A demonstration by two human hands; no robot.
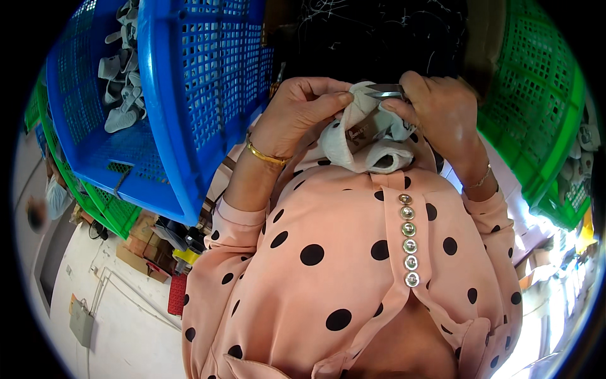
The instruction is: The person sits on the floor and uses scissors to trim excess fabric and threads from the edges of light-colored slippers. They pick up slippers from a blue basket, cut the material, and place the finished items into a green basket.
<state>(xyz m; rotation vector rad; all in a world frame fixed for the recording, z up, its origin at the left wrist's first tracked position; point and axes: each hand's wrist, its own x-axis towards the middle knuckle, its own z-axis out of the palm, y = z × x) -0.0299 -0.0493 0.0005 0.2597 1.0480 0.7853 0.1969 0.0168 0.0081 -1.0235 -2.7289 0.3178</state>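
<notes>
1. Blue basket on the left, white shoes inside.
2. White shoe between the 2 hands: looks light, soft, kinda floppy, so pinch its edge.
3. Left hand pinches there; right hand has fingers curled round snips.

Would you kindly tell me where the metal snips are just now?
In the head view, the metal snips are in the right hand, upper right of centre, blades pointing left toward the white shoe.

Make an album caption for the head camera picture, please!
A left hand pinches a small white shoe as the right hand holds silver snips close, beside a blue basket.
</notes>
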